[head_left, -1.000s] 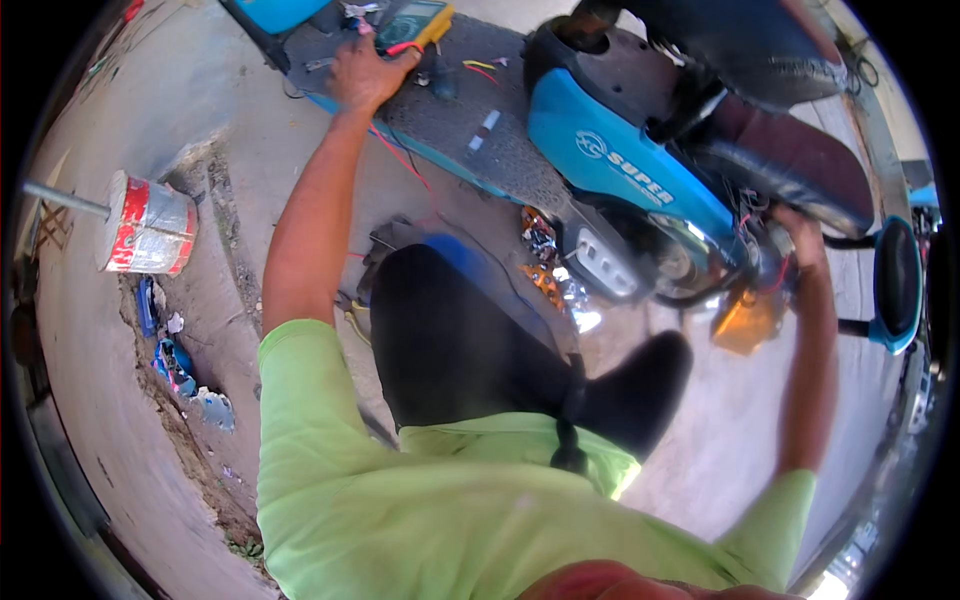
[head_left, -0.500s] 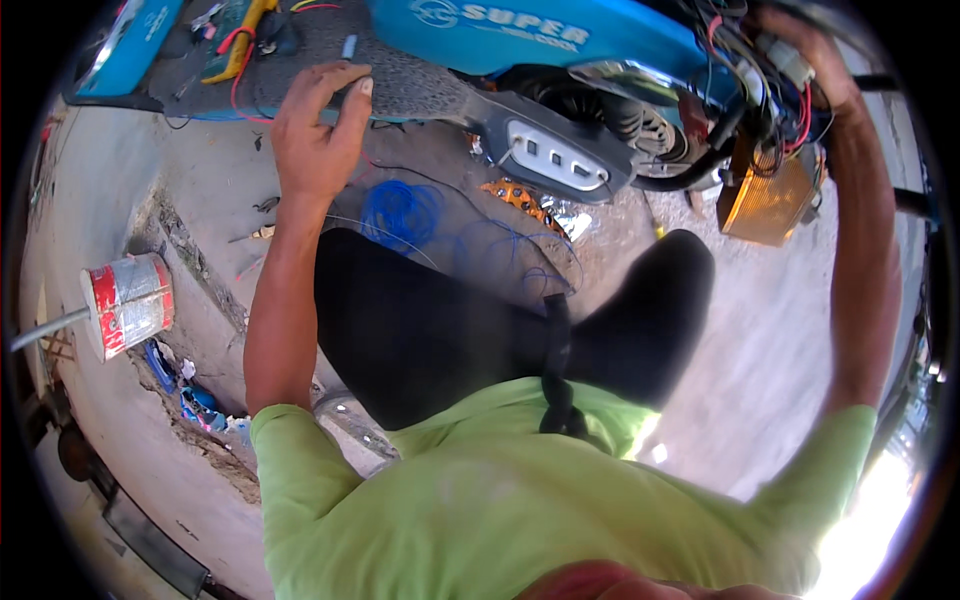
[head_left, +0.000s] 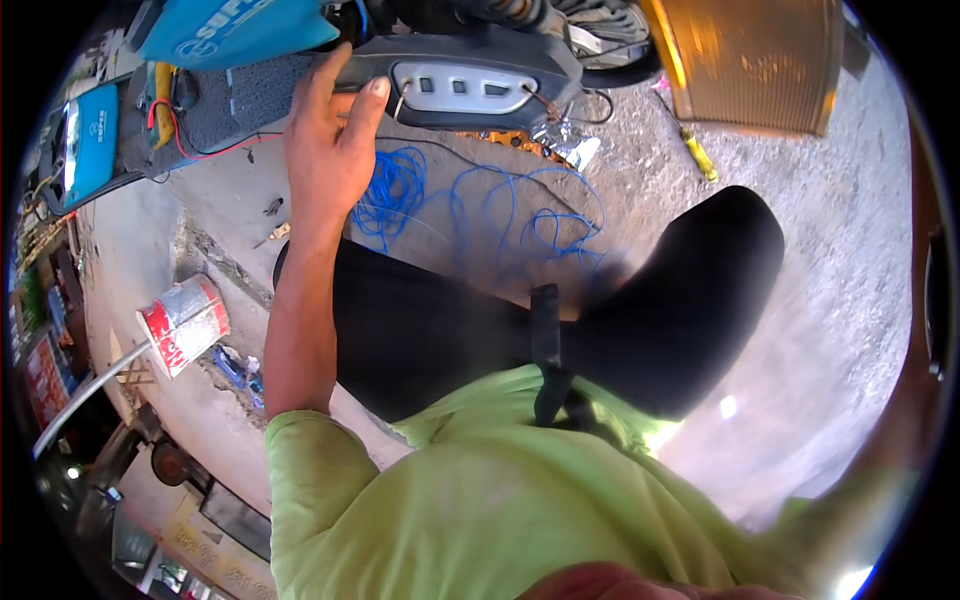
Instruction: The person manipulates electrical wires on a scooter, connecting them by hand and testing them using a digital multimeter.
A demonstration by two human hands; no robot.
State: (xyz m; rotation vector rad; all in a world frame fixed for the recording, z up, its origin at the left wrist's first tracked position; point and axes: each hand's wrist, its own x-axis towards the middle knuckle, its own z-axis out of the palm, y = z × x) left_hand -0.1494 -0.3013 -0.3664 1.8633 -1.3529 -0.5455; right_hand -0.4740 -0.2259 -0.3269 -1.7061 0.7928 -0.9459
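My left hand (head_left: 335, 145) rests at the left end of the scooter's dark grey side trim (head_left: 350, 68), thumb and forefinger apart, nothing held between them. Beside it the trim carries a silver plate (head_left: 465, 88) with several dark slots. A blue body panel (head_left: 240, 30) rises just behind the fingers. My right forearm (head_left: 905, 420) runs up the right rim, partly blurred; its hand is out of view. At the top right hangs a large amber-lensed lamp (head_left: 750, 70). Ribbed black and metal parts (head_left: 600, 30) show between lamp and trim.
A loose tangle of blue wire (head_left: 392, 190) lies on the floor near my knees. A yellow-handled screwdriver (head_left: 697, 155) is below the lamp. A yellow multimeter (head_left: 162, 100) with a red lead sits on the footboard (head_left: 235, 100). Farther left stands a red-and-white bucket (head_left: 190, 320) with a pole.
The view has swung right, and the lamp looms larger. My right hand, earlier up among the wires, has left the picture. My left hand now touches the trim nearer the silver plate.
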